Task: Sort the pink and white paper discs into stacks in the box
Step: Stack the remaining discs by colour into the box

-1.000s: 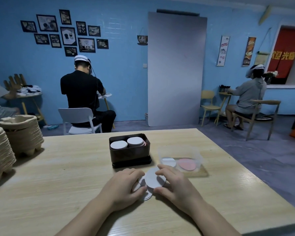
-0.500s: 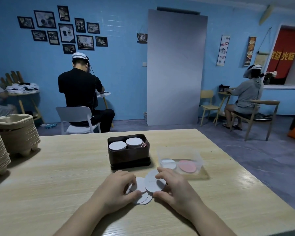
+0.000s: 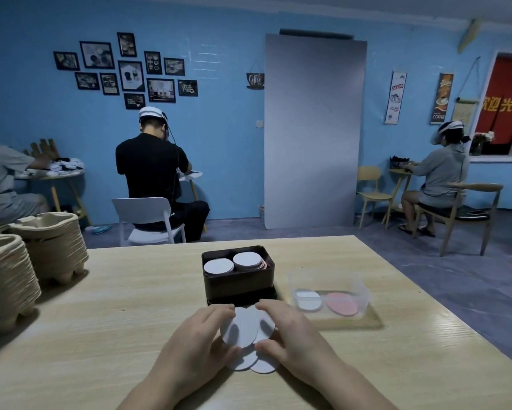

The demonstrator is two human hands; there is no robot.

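A small fan of white discs (image 3: 240,327) was pinched at its edges between the left hand (image 3: 198,341) and the right hand (image 3: 293,335), just in front of the dark box (image 3: 238,284) (two stacks already inside), and was best squared into one pile before being lifted in.

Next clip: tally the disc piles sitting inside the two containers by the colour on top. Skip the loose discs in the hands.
White on top: 3, a left pile and a right pile in the dark box, plus a white pile in the clear container.
Pink on top: 1, the pink pile in the clear container.
Total: 4
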